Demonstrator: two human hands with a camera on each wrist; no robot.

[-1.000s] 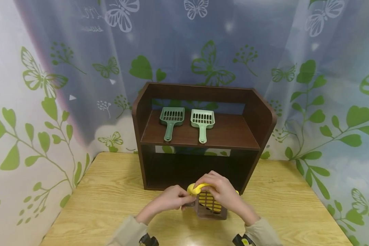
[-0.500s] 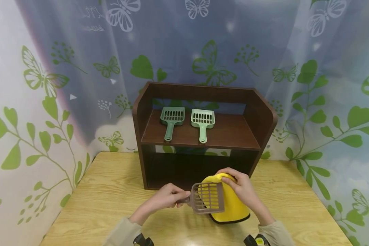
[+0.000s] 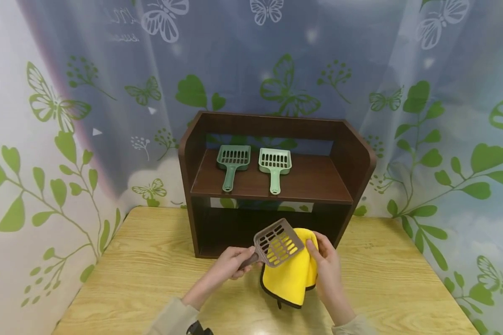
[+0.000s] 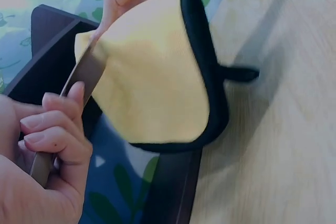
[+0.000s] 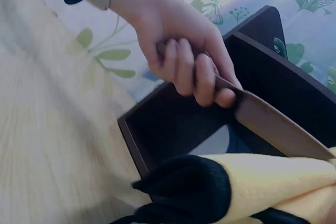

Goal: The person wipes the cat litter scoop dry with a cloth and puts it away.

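Note:
My left hand (image 3: 231,264) grips the handle of a brown slotted litter scoop (image 3: 275,242), raised and tilted in front of the shelf. In the left wrist view the fingers curl round that handle. My right hand (image 3: 328,265) pinches a yellow cloth (image 3: 288,281) with black edging near its top. The cloth hangs behind and below the scoop, its yellow showing through the slots. At the scoop's far edge, the bunched cloth meets the rim in the left wrist view. A small black loop (image 4: 240,73) sticks out from the edging.
A dark brown two-tier shelf (image 3: 272,197) stands at the back of the wooden table (image 3: 151,279). On its upper board lie a dark green scoop (image 3: 234,160) and a light green scoop (image 3: 275,163). A patterned curtain (image 3: 331,60) hangs behind.
The scoop has swung up and turned so its slotted face tilts. The cloth, first bunched over the handle, then spread behind the head, now hangs from the right hand at the scoop's far edge.

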